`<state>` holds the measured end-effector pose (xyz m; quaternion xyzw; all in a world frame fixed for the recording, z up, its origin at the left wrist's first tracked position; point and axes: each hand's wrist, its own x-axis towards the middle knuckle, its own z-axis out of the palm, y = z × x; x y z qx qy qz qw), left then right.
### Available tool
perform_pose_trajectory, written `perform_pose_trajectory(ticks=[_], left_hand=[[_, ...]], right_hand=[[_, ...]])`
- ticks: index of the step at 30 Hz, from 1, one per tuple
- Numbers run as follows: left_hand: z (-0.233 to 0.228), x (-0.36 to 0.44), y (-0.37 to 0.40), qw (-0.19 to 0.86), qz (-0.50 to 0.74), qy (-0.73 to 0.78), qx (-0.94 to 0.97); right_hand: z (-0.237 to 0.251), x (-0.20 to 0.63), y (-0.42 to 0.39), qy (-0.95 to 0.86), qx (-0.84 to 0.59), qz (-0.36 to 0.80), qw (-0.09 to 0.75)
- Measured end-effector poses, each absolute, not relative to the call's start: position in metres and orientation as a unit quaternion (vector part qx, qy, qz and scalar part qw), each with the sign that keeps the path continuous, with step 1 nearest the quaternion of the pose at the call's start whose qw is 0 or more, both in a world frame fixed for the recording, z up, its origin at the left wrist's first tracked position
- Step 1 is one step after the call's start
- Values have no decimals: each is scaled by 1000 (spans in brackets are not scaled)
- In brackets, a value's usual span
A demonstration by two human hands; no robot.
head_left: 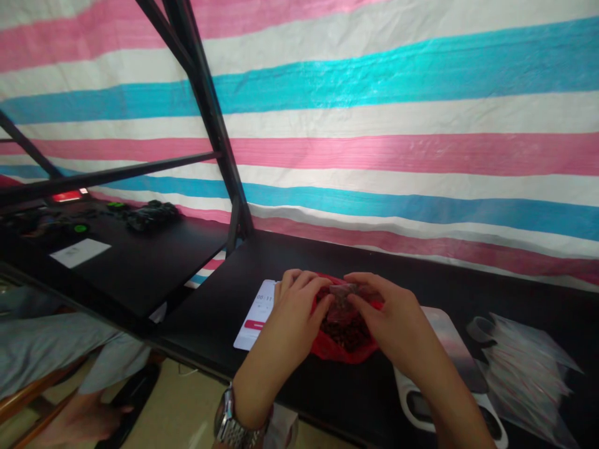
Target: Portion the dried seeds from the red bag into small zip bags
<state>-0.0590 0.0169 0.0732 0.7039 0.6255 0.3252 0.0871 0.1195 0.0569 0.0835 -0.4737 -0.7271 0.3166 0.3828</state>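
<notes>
A red plastic bag (334, 352) stands open on the black table, with many small dark brown pieces (346, 332) inside; their kind is too blurred to tell. Over its mouth, a small clear plastic bag (343, 292) is pinched between the thumb and fingers of my left hand (302, 302) on one side. My right hand (390, 312) grips the other side of the same small bag, its fingers closed. Whether anything is in the small bag I cannot make out. A watch sits on my left wrist.
Left of the red bag lies a phone (255, 315) showing a timer. A white kitchen scale (449, 330) is partly under my right forearm, with a pile of clear zip bags (524, 374) beyond it. Another person's leg and hand (88, 421) are at lower left, near a black metal frame (210, 112).
</notes>
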Motion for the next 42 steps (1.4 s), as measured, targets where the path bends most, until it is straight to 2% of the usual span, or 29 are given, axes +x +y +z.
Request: perform_pose_trajectory(ticks=[7, 13, 20, 27, 31, 36, 42], left_hand=[[73, -61, 15, 87, 326, 627, 702], [70, -61, 14, 82, 333, 629, 698], [68, -58, 13, 64, 320, 651, 686], [70, -60, 11, 112, 325, 652, 676], [69, -56, 13, 121, 338, 634, 685], [70, -59, 16, 118, 375, 637, 663], [73, -64, 18, 149, 394, 636, 646]], right_hand=[[91, 126, 52, -750, -441, 327, 369], [92, 129, 54, -748, -452, 258, 413], [90, 118, 53, -772, -406, 237, 428], [80, 114, 57, -746, -414, 245, 460], [79, 115, 58, -755, -412, 260, 439], [80, 119, 59, -706, -449, 267, 478], [77, 122, 62, -745, -483, 303, 346]])
